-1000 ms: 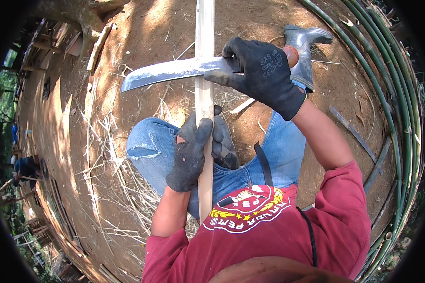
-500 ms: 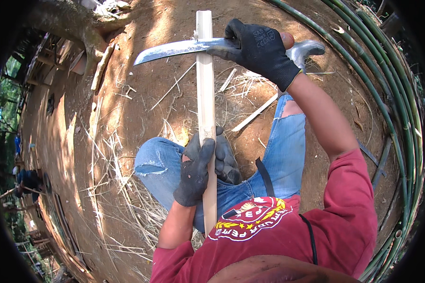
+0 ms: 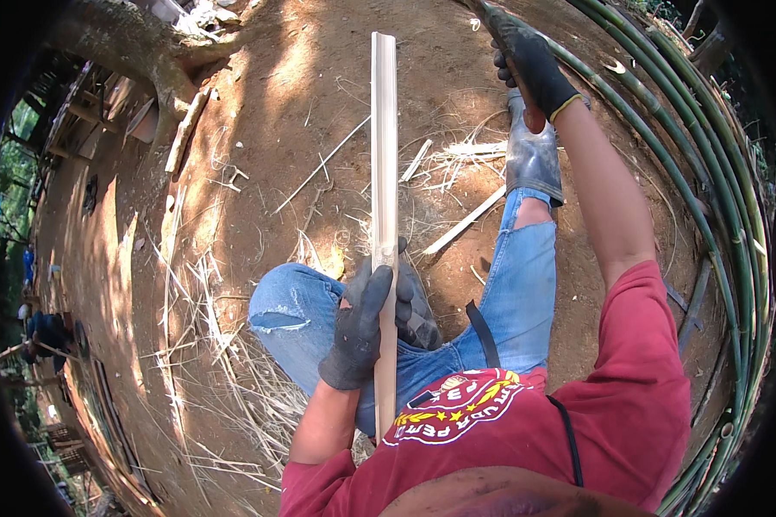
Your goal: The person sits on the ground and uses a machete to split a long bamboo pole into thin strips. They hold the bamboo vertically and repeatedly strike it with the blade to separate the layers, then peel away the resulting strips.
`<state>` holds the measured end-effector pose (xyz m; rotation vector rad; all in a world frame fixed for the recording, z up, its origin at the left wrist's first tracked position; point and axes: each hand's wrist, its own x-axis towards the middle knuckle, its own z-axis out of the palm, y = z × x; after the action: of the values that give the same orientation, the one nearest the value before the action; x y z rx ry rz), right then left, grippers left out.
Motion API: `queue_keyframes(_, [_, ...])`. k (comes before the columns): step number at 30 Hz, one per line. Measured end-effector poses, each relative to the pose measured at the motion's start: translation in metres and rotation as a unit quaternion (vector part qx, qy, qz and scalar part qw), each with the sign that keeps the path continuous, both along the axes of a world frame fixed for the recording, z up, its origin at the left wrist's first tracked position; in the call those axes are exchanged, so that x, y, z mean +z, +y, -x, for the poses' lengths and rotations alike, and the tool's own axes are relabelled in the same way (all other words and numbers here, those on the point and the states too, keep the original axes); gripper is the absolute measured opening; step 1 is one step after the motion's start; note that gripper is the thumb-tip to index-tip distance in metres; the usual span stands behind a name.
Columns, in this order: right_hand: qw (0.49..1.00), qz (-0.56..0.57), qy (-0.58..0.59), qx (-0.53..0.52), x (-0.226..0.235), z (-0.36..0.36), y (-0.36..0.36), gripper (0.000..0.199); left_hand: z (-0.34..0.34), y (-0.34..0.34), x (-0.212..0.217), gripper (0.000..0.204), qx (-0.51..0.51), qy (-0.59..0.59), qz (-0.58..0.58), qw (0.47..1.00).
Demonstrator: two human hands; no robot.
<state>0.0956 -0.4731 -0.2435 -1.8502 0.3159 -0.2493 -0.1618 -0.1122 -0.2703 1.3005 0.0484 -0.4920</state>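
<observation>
left grip on the bamboo strip, machete off to the right

here's the left grip, black-gloved, wrapped around the pale bamboo strip, fingers and thumb on either side of it! the strip runs nearly straight up the middle of the view, its far end free over the brown dirt ground, its near end down at the maroon shirt.

over to the right grip, also black-gloved: it's closed around the machete, out at the upper right, well apart from the strip, the blade cut off by the picture's top edge. just below that grip, a grey rubber boot on the outstretched right leg!

blue jeans beneath, the left knee bent. dry shavings scatter at left, a loose pale stick lies between strip and boot, and green bamboo poles curve along the right.
</observation>
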Motion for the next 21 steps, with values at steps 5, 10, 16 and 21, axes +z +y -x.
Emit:
queue_keyframes(5, [0.968,0.215,-0.13,-0.009,-0.017,0.101,0.075,0.061,0.003,0.007,-0.011,0.054,0.006,0.009,-0.021,1.0])
queue_keyframes(10, [0.971,0.145,-0.155,0.107,-0.039,0.188,0.142,0.054,0.001,0.003,-0.003,0.06,0.021,0.026,-0.004,0.999])
queue_keyframes(16, [0.895,0.281,-0.268,0.218,-0.059,0.226,0.172,0.053,0.005,0.015,-0.027,0.033,-0.041,-0.231,-0.189,0.954])
queue_keyframes(21, [0.888,0.312,-0.266,0.209,-0.058,0.22,0.172,0.053,0.004,0.012,-0.024,0.036,0.01,-0.095,-0.061,0.994])
